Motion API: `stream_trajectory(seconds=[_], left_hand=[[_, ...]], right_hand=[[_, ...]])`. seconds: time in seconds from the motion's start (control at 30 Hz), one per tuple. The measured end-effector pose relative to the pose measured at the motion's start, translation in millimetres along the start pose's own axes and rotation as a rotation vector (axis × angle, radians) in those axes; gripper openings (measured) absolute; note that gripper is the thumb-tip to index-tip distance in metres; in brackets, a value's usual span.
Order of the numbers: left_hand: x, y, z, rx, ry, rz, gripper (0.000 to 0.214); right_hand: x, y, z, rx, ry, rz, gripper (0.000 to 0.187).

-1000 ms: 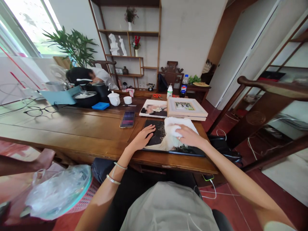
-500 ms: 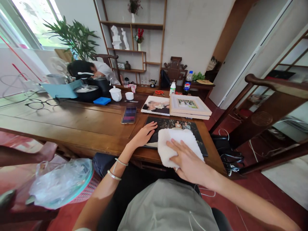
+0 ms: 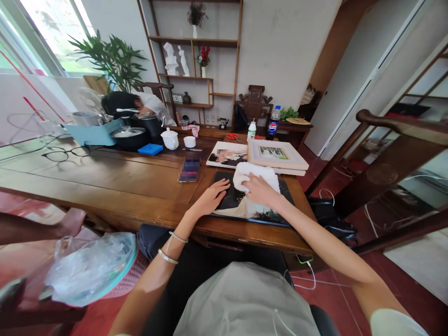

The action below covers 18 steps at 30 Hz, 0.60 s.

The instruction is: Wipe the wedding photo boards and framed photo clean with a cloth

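Pushing the white cloth point(image 3: 257, 171) back to the far end of the photo print point(image 3: 271, 215), with right hand point(image 3: 261, 191) pressing flat on it; steadying the print's left edge on the surface point(image 3: 122, 182) with open left hand point(image 3: 212, 198).

— Which colours are seen on the cloth point(image 3: 257, 175) and photo panel point(image 3: 235, 201)?
— Plain white is shown by the cloth; black with pale cream by the photo panel.
— Nearby?
— A brown grained table point(image 3: 115, 182) and blue box point(image 3: 150, 149) are noted.

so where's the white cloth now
Head view, right of centre: white cloth on the dark photo print, under the right hand, before the framed picture.
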<state>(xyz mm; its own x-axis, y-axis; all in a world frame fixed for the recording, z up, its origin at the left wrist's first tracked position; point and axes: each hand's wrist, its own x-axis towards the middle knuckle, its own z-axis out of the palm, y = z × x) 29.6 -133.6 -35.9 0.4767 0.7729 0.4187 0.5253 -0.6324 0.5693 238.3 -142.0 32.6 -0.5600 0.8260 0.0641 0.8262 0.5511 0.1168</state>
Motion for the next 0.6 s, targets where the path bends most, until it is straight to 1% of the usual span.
stream_trajectory(seconds=[0.1, 0.17, 0.23, 0.27, 0.3, 0.37, 0.43, 0.5, 0.53, 0.6], left_hand=[[0, 1, -0.7, -0.012, 0.001, 0.008, 0.04], [-1, 2, -1.6, -0.023, 0.008, 0.018, 0.038], [0, 2, -2.6, -0.042, 0.015, 0.02, 0.036], [1, 1, -3.1, -0.055, 0.014, 0.014, 0.035], [2, 0, -3.4, -0.069, 0.015, 0.002, 0.035], [4, -3, -3.4, -0.092, 0.024, -0.024, 0.034], [7, -6, -2.4, -0.098, 0.043, -0.04, 0.035], [9, -8, -0.9, -0.087, 0.06, -0.045, 0.035], [10, -9, -0.3, -0.08, 0.066, -0.045, 0.034], [10, -9, 0.2, -0.07, 0.073, -0.045, 0.033]], right_hand=[[-28, -38, -1, 0.0, -0.02, 0.007, 0.038], [-50, -64, -3, 0.007, -0.048, -0.03, 0.036], [-67, -82, -6, 0.016, -0.082, -0.072, 0.034], [-71, -86, -8, 0.023, -0.094, -0.084, 0.033], [-71, -86, -10, 0.032, -0.097, -0.085, 0.033], [-64, -80, -11, 0.046, -0.081, -0.059, 0.035], [-49, -71, -10, 0.039, -0.04, 0.002, 0.036], [-36, -67, -6, 0.011, 0.0, 0.075, 0.037], [-31, -69, -4, -0.005, 0.018, 0.102, 0.037], [-31, -80, 2, -0.018, 0.04, 0.115, 0.036]])
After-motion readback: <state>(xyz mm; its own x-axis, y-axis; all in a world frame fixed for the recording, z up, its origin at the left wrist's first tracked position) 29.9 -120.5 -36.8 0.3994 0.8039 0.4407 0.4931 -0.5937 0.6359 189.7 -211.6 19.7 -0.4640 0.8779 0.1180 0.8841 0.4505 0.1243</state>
